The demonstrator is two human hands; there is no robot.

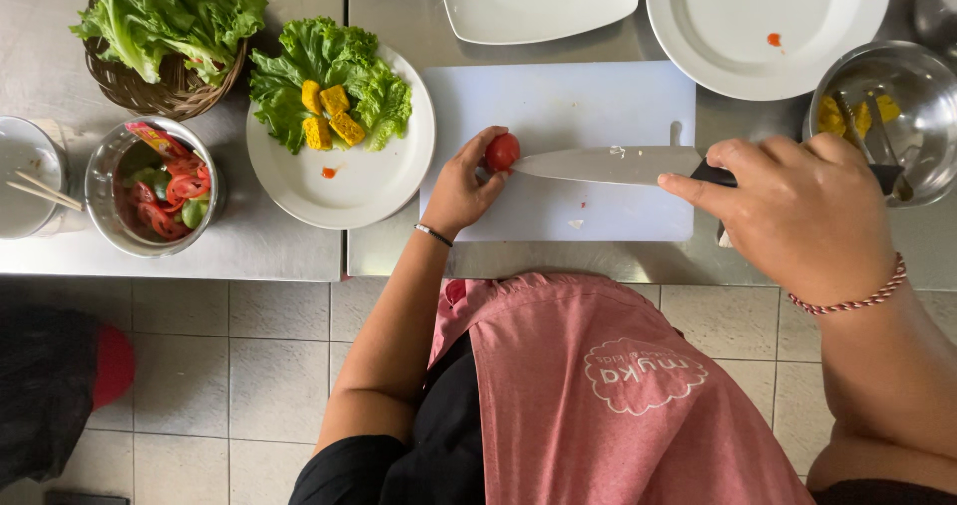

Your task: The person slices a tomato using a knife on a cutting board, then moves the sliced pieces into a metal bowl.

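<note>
A pink apron point(598, 385) fills the bottom of the view, worn over a black top, with grey floor tiles point(249, 365) showing to its left. Above it the right hand point(797, 206) sits at the near right edge of the steel counter point(289, 251), fingers curled tight around the black handle of a chef's knife point(608, 164), a red and white cord bracelet on the wrist. The blade lies flat-on across the white cutting board point(568, 106), its tip touching a small red tomato point(502, 152). The left hand point(461, 191) steadies that tomato near the board's left edge, thumb and fingers pinching its sides. Left of the board stands a round white plate point(384, 181) with lettuce and yellow cubes, then a steel bowl point(105, 191) of sliced tomato. At the right edge a second steel bowl point(932, 96) holds tongs and yellow pieces. Along the far edge are a wicker basket point(150, 91) of lettuce, a square white plate point(498, 6) and a large round plate point(827, 46).
</note>
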